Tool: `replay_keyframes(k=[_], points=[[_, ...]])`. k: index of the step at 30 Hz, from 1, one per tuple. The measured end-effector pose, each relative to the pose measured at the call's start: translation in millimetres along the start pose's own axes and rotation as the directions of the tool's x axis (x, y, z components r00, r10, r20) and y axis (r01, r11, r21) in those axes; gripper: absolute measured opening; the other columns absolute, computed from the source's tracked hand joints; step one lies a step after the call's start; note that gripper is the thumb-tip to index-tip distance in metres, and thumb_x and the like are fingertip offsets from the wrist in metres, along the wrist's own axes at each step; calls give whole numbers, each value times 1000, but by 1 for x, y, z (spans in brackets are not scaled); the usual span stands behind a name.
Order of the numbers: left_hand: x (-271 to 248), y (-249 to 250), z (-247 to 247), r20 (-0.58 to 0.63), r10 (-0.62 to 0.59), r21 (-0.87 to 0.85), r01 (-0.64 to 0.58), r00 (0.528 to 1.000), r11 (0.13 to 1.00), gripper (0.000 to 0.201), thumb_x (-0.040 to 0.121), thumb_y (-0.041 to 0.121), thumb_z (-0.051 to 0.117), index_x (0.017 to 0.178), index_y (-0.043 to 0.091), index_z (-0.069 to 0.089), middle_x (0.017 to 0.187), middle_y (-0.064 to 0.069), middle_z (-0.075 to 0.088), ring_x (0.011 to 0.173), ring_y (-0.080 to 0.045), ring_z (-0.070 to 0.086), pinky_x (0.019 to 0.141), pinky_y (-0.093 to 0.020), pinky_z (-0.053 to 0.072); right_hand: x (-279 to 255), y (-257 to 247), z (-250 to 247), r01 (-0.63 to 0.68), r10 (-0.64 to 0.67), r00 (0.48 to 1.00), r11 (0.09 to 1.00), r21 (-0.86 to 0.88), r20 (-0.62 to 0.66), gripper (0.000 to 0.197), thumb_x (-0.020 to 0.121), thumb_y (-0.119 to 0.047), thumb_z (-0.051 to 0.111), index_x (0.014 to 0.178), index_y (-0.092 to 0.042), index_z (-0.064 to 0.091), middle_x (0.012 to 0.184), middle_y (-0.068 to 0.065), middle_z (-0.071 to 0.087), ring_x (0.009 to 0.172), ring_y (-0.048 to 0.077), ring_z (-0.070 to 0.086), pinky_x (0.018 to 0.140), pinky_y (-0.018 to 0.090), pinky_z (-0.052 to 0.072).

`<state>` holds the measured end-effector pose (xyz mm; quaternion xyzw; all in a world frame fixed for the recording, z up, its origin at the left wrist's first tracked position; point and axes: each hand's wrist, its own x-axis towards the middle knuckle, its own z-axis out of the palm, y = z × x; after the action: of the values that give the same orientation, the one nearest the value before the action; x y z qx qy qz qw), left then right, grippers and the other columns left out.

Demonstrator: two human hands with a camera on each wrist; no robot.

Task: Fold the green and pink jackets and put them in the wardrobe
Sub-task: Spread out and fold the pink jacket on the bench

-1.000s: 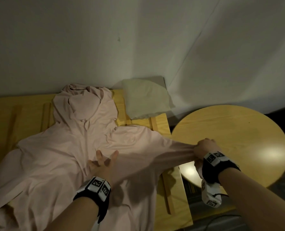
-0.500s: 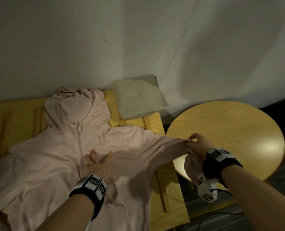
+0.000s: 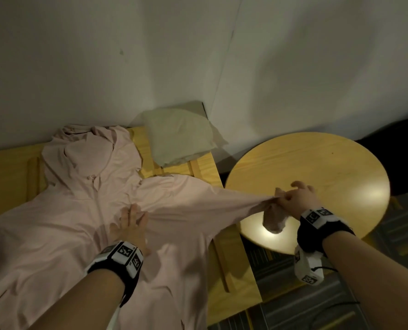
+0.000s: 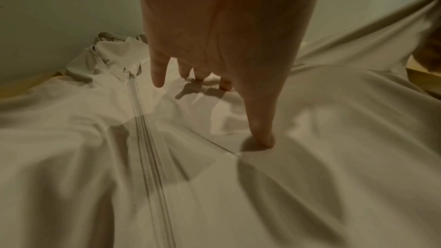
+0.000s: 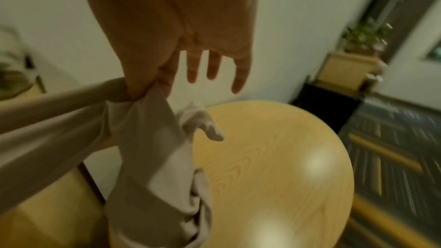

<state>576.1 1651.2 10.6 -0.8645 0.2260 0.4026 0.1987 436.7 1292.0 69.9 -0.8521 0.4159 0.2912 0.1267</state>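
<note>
**Pink jacket spread flat, one sleeve pulled out to the right**

A pink jacket (image 3: 62, 225) lies spread face up on a wooden slatted bench (image 3: 10, 167), its hood toward the wall and its zip (image 4: 145, 139) closed up the middle. The left hand (image 3: 132, 226) rests on the jacket's chest just right of the zip, its grip open, fingers straight and thumb pressing the cloth down. Behind the jacket, at the bench's far corner against the wall, sits a folded green jacket (image 3: 179, 135). Farther right, the sleeve (image 3: 234, 201) stretches taut off the bench edge. The right hand (image 3: 295, 198) pinches the sleeve near its cuff between thumb and forefinger, other fingers loose, above a round wooden table (image 3: 329, 163). The cuff end hangs below the grip.
</note>
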Motion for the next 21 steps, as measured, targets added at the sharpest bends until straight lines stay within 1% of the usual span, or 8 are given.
replay_keyframes(k=[2,4,5,7,12,16,18,21], points=[[-1,1,-1,-4,1,10,-1,1000,1000,100,82,55,58,148,26,-11,154,-6,-26,144,-29,-15,113,-45,19,-2,0,6,86,-75,995,982,169,-70,31,95,-35,49,82,-13,67,143,-1,42,133,23,26,103,39,31],[-1,3,-2,8,4,17,-4,1000,1000,102,82,56,58,148,24,-12,154,-6,-26,144,-29,-15,114,-45,17,-7,-2,9,149,-109,986,924,353,-130,29,92,-23,56,65,-13,55,97,8,64,101,21,51,81,35,40],[-1,3,-3,13,2,17,-2,1000,1000,103,82,56,59,148,23,-13,154,-6,-26,144,-29,-15,114,-45,17,-9,-3,11,160,-109,983,897,411,-145,34,90,-18,57,59,-14,45,70,7,56,74,20,51,63,32,37],[-2,4,-4,21,-4,17,4,1000,1000,104,81,56,59,148,22,-13,154,-6,-26,144,-29,-16,115,-44,16,-11,-4,11,175,-122,983,862,477,-140,37,86,-12,56,57,-14,33,55,4,37,54,18,36,52,30,26],[-3,4,-4,7,3,15,-3,1000,1000,104,81,55,60,148,22,-11,155,-4,-22,145,-28,-13,114,-43,18,-10,-4,10,172,-163,984,827,535,-65,16,84,-14,61,84,-13,46,73,3,49,69,20,48,58,30,40],[-3,4,-4,7,5,-5,-5,1000,1000,103,81,55,60,148,23,-10,156,-4,-20,145,-30,-11,113,-43,21,-9,-2,7,150,-217,960,933,327,177,51,75,-24,72,118,-21,44,105,3,56,96,25,57,74,34,51],[-4,4,-5,10,6,-11,-6,1000,1000,102,81,55,61,148,23,-9,156,-4,-19,145,-30,-11,113,-43,21,-6,2,6,178,-197,974,971,162,112,55,75,-20,69,125,-20,43,114,6,51,101,27,55,78,35,50],[-6,4,-6,8,6,-3,-6,1000,1000,101,82,54,60,148,23,-9,156,-4,-18,145,-30,-10,112,-42,22,-4,12,4,113,-107,992,989,96,-71,36,85,-7,54,120,-13,48,123,12,44,98,31,53,78,36,47]])
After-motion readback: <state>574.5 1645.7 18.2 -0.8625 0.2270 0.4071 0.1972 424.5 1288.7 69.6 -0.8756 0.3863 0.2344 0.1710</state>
